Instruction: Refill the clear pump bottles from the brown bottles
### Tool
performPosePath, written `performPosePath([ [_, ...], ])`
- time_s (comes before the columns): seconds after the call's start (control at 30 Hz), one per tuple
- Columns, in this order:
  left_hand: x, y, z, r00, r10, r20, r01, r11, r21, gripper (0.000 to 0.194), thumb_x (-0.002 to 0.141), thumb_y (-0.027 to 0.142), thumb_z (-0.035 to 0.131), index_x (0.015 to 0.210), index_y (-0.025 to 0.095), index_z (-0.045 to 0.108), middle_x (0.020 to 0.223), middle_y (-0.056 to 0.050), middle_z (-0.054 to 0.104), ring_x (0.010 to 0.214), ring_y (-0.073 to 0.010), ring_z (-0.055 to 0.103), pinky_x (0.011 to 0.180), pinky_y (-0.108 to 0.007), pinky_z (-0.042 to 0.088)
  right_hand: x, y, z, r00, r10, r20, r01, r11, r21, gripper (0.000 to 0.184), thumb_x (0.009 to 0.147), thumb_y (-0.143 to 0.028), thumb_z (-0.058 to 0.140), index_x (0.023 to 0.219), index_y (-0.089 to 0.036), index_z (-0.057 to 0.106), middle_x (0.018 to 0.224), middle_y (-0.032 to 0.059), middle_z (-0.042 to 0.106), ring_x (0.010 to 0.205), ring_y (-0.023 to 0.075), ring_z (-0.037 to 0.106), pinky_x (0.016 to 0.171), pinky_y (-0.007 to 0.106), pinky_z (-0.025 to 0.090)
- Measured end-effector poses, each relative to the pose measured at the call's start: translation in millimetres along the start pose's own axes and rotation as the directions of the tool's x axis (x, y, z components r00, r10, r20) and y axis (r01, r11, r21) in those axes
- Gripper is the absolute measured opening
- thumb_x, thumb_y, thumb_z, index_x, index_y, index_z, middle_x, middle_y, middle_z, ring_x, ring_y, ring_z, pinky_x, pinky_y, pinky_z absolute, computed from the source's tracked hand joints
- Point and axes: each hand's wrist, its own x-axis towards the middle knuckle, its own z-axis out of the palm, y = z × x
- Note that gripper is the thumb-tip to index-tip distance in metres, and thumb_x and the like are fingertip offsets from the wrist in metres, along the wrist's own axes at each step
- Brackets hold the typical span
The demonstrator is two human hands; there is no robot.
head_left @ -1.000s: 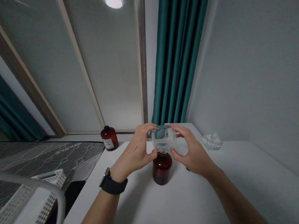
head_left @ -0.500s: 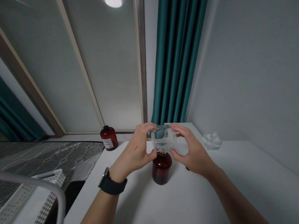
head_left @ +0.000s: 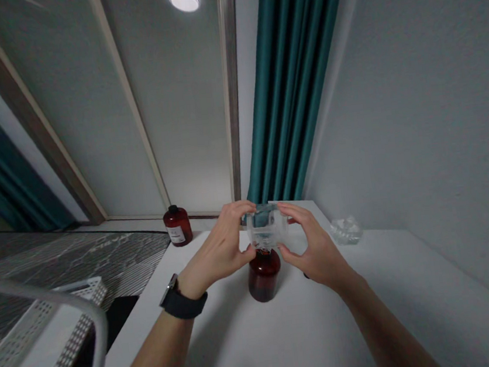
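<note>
A clear, glass-like container [head_left: 268,228] is held level between both hands, right over the mouth of a dark red-brown bottle [head_left: 265,278] that stands upright on the white table. My left hand [head_left: 228,238], with a dark watch on its wrist, grips the container's left end between thumb and fingers. On the other end, my right hand [head_left: 311,246] holds it the same way. The container hides the bottle's neck, so whether the two touch I cannot tell. Part of a small black object [head_left: 306,276] shows beneath my right hand.
A second red-brown bottle [head_left: 178,229], with black cap and white label, stands at the table's far left corner. Crumpled clear plastic [head_left: 346,231] lies at the right, near the wall. Left of the white table [head_left: 263,346] are a white perforated basket [head_left: 46,341] and a curved pale bar [head_left: 97,336].
</note>
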Motion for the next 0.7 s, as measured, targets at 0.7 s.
performPosePath([
  [0.7, 1.4, 3.6, -2.4, 1.0, -0.004, -0.001, 0.004, 1.0, 0.005, 0.062, 0.079, 0.007, 0.061, 0.131, 0.022, 0.031, 0.131, -0.014, 0.047, 0.125, -0.0305, 0.047, 0.106, -0.054, 0.043, 0.6, -3.2, -2.1, 1.0, -0.009, -0.006, 0.009, 1.0, -0.01, 0.068, 0.083, -0.008, 0.06, 0.143, -0.029, 0.036, 0.142, 0.0118, 0.05, 0.132, 0.0293, 0.048, 0.105, 0.055, 0.048],
])
